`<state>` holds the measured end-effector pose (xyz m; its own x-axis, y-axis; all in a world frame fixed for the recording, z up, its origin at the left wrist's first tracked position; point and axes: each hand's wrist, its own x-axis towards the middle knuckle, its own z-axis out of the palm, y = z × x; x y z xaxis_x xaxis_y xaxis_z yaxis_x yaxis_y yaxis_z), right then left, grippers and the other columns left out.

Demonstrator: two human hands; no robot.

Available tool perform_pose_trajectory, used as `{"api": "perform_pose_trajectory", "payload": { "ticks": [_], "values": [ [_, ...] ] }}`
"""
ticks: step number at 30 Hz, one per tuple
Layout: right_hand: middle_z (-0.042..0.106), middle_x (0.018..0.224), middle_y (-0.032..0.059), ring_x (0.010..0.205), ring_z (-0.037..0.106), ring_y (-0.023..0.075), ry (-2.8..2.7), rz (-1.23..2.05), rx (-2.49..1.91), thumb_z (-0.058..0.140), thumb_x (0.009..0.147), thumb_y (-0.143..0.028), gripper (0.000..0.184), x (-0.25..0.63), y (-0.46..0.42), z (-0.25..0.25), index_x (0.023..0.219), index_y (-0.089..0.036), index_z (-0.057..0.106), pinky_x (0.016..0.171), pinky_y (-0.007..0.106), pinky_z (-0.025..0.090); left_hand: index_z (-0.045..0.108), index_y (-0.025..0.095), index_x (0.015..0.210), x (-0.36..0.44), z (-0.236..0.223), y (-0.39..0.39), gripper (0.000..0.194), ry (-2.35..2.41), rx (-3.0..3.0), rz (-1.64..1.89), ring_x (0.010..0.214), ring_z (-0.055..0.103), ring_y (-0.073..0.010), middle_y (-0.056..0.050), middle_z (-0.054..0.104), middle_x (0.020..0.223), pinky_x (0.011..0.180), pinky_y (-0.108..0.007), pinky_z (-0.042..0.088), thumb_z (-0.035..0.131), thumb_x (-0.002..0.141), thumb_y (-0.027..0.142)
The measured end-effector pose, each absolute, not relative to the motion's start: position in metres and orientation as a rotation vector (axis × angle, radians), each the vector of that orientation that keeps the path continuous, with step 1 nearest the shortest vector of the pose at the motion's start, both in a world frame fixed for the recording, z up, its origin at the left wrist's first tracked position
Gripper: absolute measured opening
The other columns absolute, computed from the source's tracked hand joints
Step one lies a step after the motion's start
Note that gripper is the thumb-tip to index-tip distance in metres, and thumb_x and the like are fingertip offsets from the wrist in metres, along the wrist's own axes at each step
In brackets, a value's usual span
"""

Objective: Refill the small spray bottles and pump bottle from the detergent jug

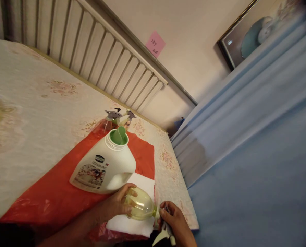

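My left hand [117, 203] is wrapped round the body of a small clear yellowish spray bottle [141, 206] that lies tilted over a white cloth [139, 185]. At the bottle's neck my right hand [174, 219] is closed on its grey and pale trigger spray head [165, 231]. Just behind the bottle stands a large white detergent jug [105, 166] with an open green spout [119, 135]. Cloth and jug rest on a red plastic sheet [52, 195].
Behind the jug stand two more spray bottles [111, 120] with grey trigger heads. All of this sits on a cream floral-patterned surface [39, 109]. A slatted headboard [91, 48] runs along the back, a pink note [155, 44] sticks to the wall, and blue curtains [258, 137] fill the right.
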<state>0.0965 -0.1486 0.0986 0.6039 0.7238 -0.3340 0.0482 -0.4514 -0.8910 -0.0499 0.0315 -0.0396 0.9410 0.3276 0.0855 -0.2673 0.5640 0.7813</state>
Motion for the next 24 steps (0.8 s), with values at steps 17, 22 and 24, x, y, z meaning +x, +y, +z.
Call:
{"api": "perform_pose_trajectory", "payload": {
  "ticks": [17, 22, 24],
  "values": [
    [0.064, 0.085, 0.0003, 0.079, 0.056, 0.0183, -1.418, 0.208, -2.142, 0.059, 0.075, -0.010, 0.022, 0.076, -0.134, 0.141, 0.091, -0.023, 0.065, 0.071, 0.026, 0.041, 0.048, 0.019, 0.121, -0.058, -0.021, 0.037, 0.069, 0.167, 0.701, 0.173, 0.043, 0.055, -0.0121, -0.006, 0.072, 0.074, 0.040, -0.022, 0.027, 0.048, 0.080, 0.075],
    [0.061, 0.080, -0.0015, 0.075, 0.055, 0.0165, -1.392, 0.244, -2.145, 0.062, 0.077, -0.012, 0.015, 0.076, -0.125, 0.151, 0.088, -0.021, 0.064, 0.067, 0.025, 0.040, 0.059, 0.018, 0.115, -0.064, -0.013, 0.040, 0.060, 0.134, 0.601, 0.175, 0.062, 0.060, -0.0144, -0.008, 0.072, 0.095, 0.048, -0.024, 0.037, 0.064, 0.077, 0.065],
    [0.061, 0.080, -0.0018, 0.075, 0.055, 0.0162, -1.381, 0.267, -2.154, 0.064, 0.079, -0.014, 0.012, 0.075, -0.123, 0.154, 0.088, -0.021, 0.065, 0.067, 0.025, 0.040, 0.062, 0.018, 0.110, -0.066, -0.011, 0.041, 0.054, 0.103, 0.577, 0.178, 0.073, 0.064, -0.0182, -0.009, 0.071, 0.102, 0.055, -0.027, 0.043, 0.069, 0.076, 0.060]
  ]
}}
